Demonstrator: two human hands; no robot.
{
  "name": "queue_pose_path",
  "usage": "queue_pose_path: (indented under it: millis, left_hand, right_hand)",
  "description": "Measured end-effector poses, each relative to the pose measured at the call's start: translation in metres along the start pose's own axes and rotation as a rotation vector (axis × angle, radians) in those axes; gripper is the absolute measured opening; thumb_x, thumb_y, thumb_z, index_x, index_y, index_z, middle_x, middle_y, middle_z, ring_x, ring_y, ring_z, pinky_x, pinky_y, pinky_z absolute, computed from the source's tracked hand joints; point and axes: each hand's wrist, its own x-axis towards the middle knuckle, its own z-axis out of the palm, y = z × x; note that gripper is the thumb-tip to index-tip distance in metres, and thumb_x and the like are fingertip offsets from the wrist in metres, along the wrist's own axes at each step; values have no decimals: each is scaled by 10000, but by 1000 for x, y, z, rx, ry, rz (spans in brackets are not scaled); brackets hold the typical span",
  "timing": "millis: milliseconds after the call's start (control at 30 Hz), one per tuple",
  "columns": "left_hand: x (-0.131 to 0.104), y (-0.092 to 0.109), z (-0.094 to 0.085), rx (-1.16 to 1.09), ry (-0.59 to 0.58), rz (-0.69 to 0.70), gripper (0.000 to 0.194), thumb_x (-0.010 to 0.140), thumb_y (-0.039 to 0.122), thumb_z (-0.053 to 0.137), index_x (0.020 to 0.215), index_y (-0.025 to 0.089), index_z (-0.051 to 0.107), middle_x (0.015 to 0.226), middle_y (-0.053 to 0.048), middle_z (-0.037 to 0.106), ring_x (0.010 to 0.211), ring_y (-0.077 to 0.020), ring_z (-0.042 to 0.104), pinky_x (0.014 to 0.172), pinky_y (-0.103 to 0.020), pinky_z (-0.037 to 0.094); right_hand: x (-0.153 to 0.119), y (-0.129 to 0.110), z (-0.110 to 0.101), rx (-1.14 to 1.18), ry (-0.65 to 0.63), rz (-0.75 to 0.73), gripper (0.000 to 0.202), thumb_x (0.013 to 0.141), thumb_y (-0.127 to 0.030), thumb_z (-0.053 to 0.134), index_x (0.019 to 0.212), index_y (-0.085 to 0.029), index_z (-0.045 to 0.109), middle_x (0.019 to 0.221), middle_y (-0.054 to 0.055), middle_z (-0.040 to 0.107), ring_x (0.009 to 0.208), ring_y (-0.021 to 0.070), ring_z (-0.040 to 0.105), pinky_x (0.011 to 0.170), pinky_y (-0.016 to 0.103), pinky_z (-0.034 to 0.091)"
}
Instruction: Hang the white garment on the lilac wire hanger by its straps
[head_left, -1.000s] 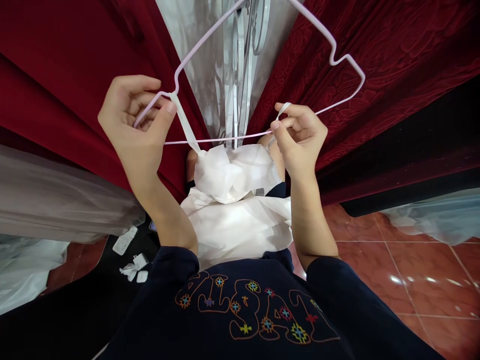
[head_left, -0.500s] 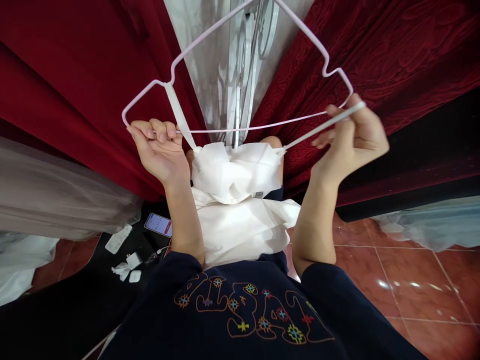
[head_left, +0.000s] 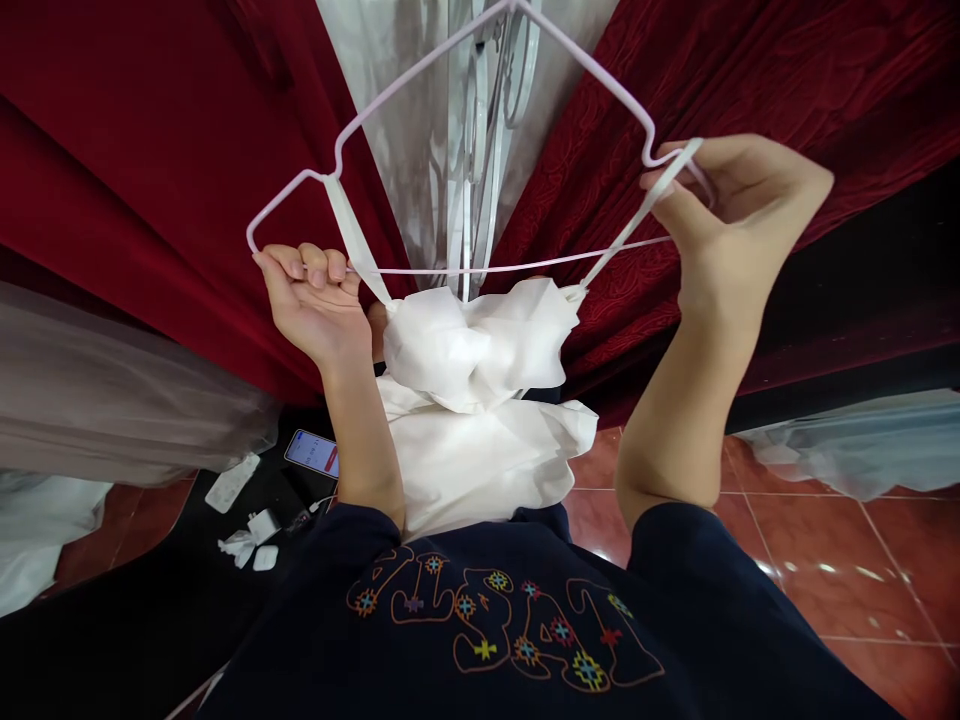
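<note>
A pale pink hanger (head_left: 420, 68) is held up in front of me, its lower bar running across above a white strappy garment (head_left: 480, 450). My left hand (head_left: 319, 295) is closed around the hanger's lower left corner. One white strap (head_left: 349, 230) hangs from the hanger's left notch, beside my left fingers. With fingertips pinched, my right hand (head_left: 720, 190) holds the other strap (head_left: 637, 222) at the hanger's right end, where the strap crosses the arm near the notch. The garment's gathered top hangs below the bar and its body rests over my lap.
Dark red curtains (head_left: 150, 130) hang on both sides, with a glossy metal frame (head_left: 476, 130) between them. On a black surface at lower left lie a phone (head_left: 312, 452), a white charger (head_left: 262, 526) and small white items. Red tiles (head_left: 825, 540) cover the floor at right.
My right hand has moved up and brought its strap over the hanger's right end, near the notch. My left hand keeps its hold, and the hanger has dipped slightly.
</note>
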Motion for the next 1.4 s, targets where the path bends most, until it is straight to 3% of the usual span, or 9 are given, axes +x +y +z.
queue_pose_path:
  millis: [200,333,500,633,733,800,1000,1167,1400]
  left_hand:
    - [2,-1,-10,156,-84,38,521,1244,476,333,788,226,341,712,9,309,643,-127,453,651,-295,399]
    - [5,-5,-19,162,-127,57,543,1223,536,379,786,222,310,707,0,288,656,-137,430,648,-305,376]
    - [0,-5,-18,162,-167,33,544,1231,563,314,804,226,335,777,-4,271,693,-135,438,698,-333,332]
    - [-1,-5,-15,211,-131,32,557,1235,571,215,807,233,330,785,-6,253,696,-142,422,695,-336,324]
    - [0,-7,-16,187,-108,28,557,1242,550,214,803,233,345,758,0,277,686,-132,439,683,-319,351]
    - [-2,-9,-18,148,-103,23,545,1237,557,282,815,231,396,747,1,364,709,-130,505,721,-316,424]
    - [-22,-15,-28,386,-196,-90,633,1062,835,494,962,231,658,957,-64,722,988,-218,741,965,-377,586]
    - [-41,-1,-26,767,-394,-140,406,1039,599,721,963,213,820,989,-104,813,972,-250,761,816,-322,578]
    - [-46,42,3,582,-468,-190,388,960,566,802,1062,199,877,1013,-115,809,488,-109,342,418,-322,247]
  right_hand:
    - [6,-7,16,-63,-32,-75,320,741,96,826,849,-204,804,748,-6,678,681,56,561,673,250,466]
    - [-4,-5,17,-4,189,-152,520,709,225,600,916,-210,796,882,-25,707,816,73,625,782,250,505]
    - [-33,-18,27,129,352,-306,312,877,-30,609,927,-238,836,866,-19,679,749,77,587,754,330,454]
    - [-56,-25,38,111,-61,-56,146,956,-259,728,1067,-244,822,687,-26,623,570,91,514,601,315,392]
    - [-73,-26,45,9,-507,119,316,984,-420,758,1260,-266,762,647,-64,601,552,89,497,556,284,367]
    - [-84,-25,52,3,-657,168,409,993,-468,751,1357,-289,702,624,-88,564,527,81,455,532,280,316]
    - [-102,-3,85,173,-302,215,361,1023,-636,661,1015,-276,693,635,-64,465,531,81,402,531,297,246]
    - [-98,7,98,152,-234,210,461,961,-712,705,934,-253,689,639,-57,456,553,81,387,549,291,257]
    - [-100,1,93,133,-249,255,339,992,-577,728,932,-247,686,606,-66,434,527,71,350,532,278,215]
